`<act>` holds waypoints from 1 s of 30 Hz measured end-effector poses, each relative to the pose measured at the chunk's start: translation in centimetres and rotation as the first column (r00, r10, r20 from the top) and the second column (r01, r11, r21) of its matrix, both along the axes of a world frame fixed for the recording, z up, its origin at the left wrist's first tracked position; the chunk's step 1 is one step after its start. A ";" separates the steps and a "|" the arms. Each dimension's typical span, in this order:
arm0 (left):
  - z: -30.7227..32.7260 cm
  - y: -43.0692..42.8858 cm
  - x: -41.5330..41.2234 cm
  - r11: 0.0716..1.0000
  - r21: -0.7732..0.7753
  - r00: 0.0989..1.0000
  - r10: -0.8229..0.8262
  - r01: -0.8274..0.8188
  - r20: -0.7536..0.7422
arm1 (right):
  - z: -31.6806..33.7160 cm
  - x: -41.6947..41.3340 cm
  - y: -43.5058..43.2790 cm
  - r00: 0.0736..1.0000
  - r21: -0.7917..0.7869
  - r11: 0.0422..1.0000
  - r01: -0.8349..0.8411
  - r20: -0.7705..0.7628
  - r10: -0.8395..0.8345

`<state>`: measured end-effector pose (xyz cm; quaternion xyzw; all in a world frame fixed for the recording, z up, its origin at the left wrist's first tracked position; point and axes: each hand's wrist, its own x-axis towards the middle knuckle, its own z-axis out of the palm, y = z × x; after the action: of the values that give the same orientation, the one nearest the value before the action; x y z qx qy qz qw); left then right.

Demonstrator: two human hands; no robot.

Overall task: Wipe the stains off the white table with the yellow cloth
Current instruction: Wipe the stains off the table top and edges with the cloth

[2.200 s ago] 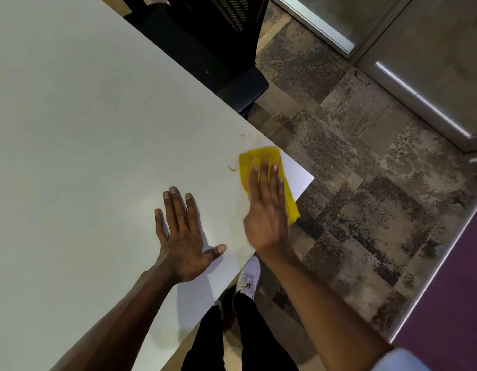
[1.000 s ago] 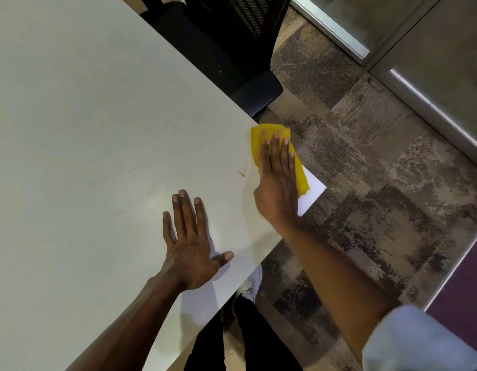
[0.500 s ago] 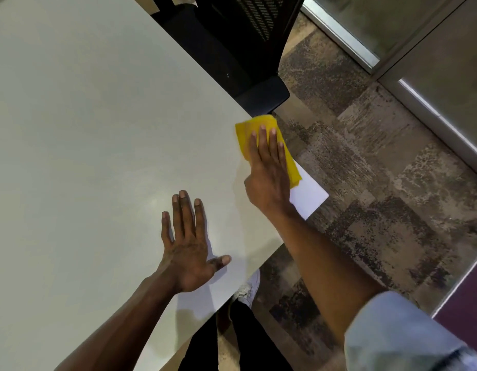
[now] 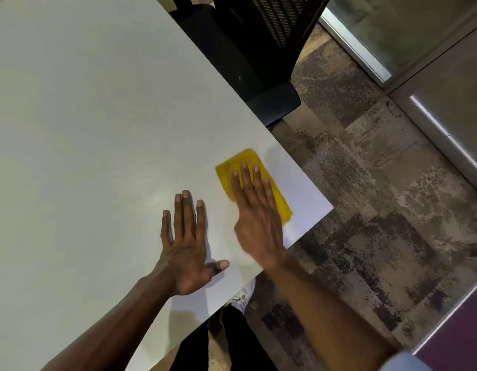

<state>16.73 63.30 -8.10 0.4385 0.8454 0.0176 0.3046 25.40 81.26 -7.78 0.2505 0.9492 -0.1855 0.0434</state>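
The right hand (image 4: 256,210) presses flat, fingers straight, on the cloth (image 4: 252,183) near the corner of the table (image 4: 84,129), while the left hand (image 4: 187,247) lies open and empty beside it.

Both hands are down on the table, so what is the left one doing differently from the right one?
The left hand lies flat on the bare white table, fingers spread; the right hand presses on the yellow cloth, fingers closer together. The left hand looks sharp, so it seems at rest, while the right hand is blurred, so it seems to be moving. The right hand sits nearer the table's corner. Both are palm down with fingers extended.
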 end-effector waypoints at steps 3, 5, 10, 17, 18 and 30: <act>0.0 0.0 0.0 1.000 -0.015 1.000 -0.009 0.009 -0.013 | 0.0 -4.5 5.7 0.999 0.005 1.000 0.019 0.037 -0.019; 0.0 0.1 0.0 1.000 -0.024 1.000 -0.012 0.012 -0.014 | 0.1 -6.5 8.7 0.995 0.026 0.996 0.083 0.049 -0.084; 0.0 0.1 0.1 1.000 -0.021 1.000 -0.003 0.002 -0.015 | 0.2 -5.1 7.9 0.980 0.041 0.980 0.194 0.041 -0.195; -0.2 0.1 0.2 0.999 0.026 1.000 0.019 -0.018 -0.020 | -0.5 0.9 -2.4 0.999 0.028 1.000 0.001 -0.042 0.000; -0.2 0.0 0.1 0.999 0.032 0.999 0.019 -0.018 -0.030 | -0.5 0.0 -1.8 0.998 0.026 0.999 -0.041 -0.049 0.042; -0.3 0.0 0.2 0.999 0.026 0.997 0.024 -0.022 -0.074 | -0.2 -7.6 8.0 0.982 0.061 0.981 0.186 -0.006 -0.186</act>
<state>16.95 63.29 -8.38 0.4328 0.8608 0.0154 0.2673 17.83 89.26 -8.01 0.3393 0.9268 -0.1598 0.0178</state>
